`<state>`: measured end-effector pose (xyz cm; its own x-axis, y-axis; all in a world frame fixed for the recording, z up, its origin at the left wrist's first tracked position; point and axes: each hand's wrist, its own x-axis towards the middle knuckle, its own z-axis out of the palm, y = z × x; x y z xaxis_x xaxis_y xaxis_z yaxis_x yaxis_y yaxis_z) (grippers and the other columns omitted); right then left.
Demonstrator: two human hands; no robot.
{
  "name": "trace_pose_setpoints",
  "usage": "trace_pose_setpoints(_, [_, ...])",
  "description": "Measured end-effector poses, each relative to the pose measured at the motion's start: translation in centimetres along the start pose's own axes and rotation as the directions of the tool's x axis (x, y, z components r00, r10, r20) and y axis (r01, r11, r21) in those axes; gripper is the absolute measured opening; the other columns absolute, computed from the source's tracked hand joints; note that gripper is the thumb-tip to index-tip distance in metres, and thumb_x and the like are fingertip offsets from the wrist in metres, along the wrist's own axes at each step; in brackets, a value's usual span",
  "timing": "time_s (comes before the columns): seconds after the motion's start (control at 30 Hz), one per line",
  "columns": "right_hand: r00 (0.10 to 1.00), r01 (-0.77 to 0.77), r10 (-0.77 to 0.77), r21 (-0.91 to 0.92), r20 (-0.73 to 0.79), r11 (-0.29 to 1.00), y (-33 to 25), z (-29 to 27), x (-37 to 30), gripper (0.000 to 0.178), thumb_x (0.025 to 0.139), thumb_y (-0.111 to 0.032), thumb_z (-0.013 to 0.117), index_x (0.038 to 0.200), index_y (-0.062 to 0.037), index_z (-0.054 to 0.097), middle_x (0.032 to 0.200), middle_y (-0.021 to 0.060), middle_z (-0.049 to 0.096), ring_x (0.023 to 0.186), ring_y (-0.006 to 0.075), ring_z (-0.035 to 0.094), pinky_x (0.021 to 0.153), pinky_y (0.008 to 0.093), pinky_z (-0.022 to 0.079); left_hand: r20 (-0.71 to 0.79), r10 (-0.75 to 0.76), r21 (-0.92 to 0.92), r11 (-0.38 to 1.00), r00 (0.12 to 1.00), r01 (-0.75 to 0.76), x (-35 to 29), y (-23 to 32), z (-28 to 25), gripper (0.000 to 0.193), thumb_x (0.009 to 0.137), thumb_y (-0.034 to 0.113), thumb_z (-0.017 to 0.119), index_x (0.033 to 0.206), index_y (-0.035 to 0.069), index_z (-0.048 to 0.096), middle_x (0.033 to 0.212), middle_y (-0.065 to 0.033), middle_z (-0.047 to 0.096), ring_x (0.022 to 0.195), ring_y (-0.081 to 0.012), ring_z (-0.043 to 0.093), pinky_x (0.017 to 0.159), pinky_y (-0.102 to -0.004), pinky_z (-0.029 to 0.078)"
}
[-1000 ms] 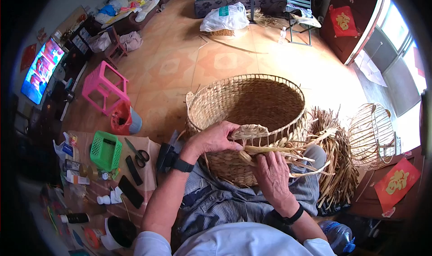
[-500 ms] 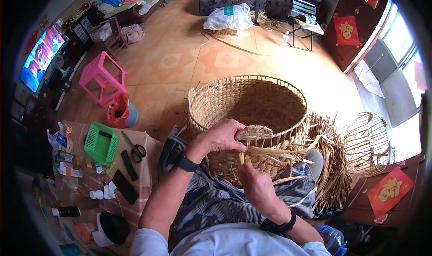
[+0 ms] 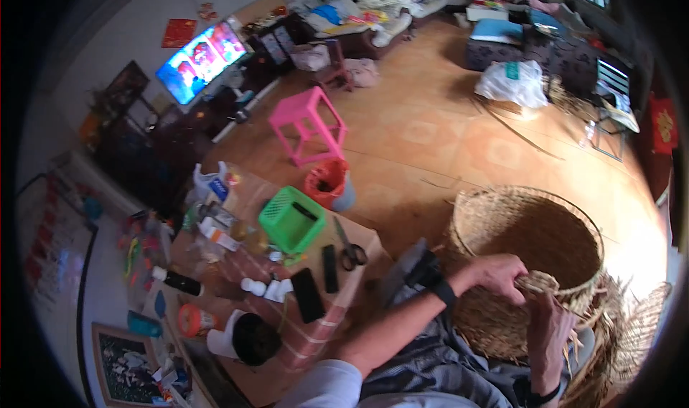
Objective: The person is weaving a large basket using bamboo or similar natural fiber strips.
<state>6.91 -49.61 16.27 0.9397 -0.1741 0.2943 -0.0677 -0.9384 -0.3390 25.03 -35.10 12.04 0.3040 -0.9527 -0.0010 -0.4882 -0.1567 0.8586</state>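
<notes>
Ideally, with the woven basket [image 3: 527, 264] at lower right of the frame, we keep the left hand [image 3: 499, 273] curled shut over its near rim while the right hand [image 3: 549, 329], fingers closed on loose straw strands [image 3: 574, 340], pulls them taut.

Lighting: daylight from upper right, glare on the orange tiled floor [image 3: 430, 142] | Blur: slight throughout | Edges: bent, dark vignette
</notes>
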Motion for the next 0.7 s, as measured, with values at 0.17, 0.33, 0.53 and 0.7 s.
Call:
trace_pose_setpoints(0.17, [0.988, -0.082, 0.081, 0.0, 0.13, 0.997, 0.2, 1.1, 0.7, 0.013, 0.091, -0.013, 0.069, 0.103, -0.009, 0.072, 0.074, 0.0209, 0.067, 0.071, 0.0416, 0.067, 0.064, 0.0507, 0.048, -0.255, -0.153, 0.148, 0.97, 0.955, 0.195, -1.3, 2.0, 1.7, 0.05, 0.069, 0.046, 0.086, 0.078, 0.0, 0.07, 0.073, -0.0218, 0.069, 0.07, -0.0379, 0.071, 0.067, -0.0486, 0.053])
trace_pose_setpoints(0.33, [0.996, 0.008, -0.001, -0.082, 0.089, 0.997, 0.7, 1.5, 0.0, 0.014, 0.093, -0.016, 0.069, 0.088, -0.0054, 0.062, 0.066, 0.0203, 0.062, 0.069, 0.0412, 0.065, 0.06, 0.0522, 0.043, -0.346, -0.158, 0.141, 0.966, 0.925, 0.217, -0.9, 2.3, 2.6, 0.04, 0.069, 0.04, 0.083, 0.077, 0.002, 0.072, 0.074, -0.0215, 0.071, 0.074, -0.0402, 0.071, 0.069, -0.0498, 0.055])
trace_pose_setpoints(0.53, [0.986, 0.085, -0.072, -0.075, 0.152, 0.994, 0.1, -1.1, -0.6, 0.006, 0.091, -0.012, 0.064, 0.089, -0.0071, 0.061, 0.076, 0.0199, 0.065, 0.071, 0.0399, 0.068, 0.062, 0.0513, 0.05, -0.374, -0.107, 0.113, 0.981, 0.921, 0.16, 0.4, 0.0, 4.1, 0.025, 0.074, 0.023, 0.073, 0.09, 0.005, 0.076, 0.077, -0.0225, 0.07, 0.074, -0.0384, 0.072, 0.066, -0.048, 0.056])
trace_pose_setpoints(0.7, [0.992, 0.044, -0.036, -0.067, 0.12, 0.997, -0.8, -0.9, 0.3, 0.019, 0.095, -0.025, 0.069, 0.093, -0.0087, 0.059, 0.064, 0.0171, 0.064, 0.062, 0.0409, 0.066, 0.059, 0.051, 0.048, -0.224, -0.332, 0.261, 0.886, 0.916, 0.384, -1.4, 1.9, 0.8, 0.031, 0.077, 0.027, 0.072, 0.102, 0.009, 0.076, 0.078, -0.0194, 0.071, 0.071, -0.0343, 0.072, 0.068, -0.0443, 0.056])
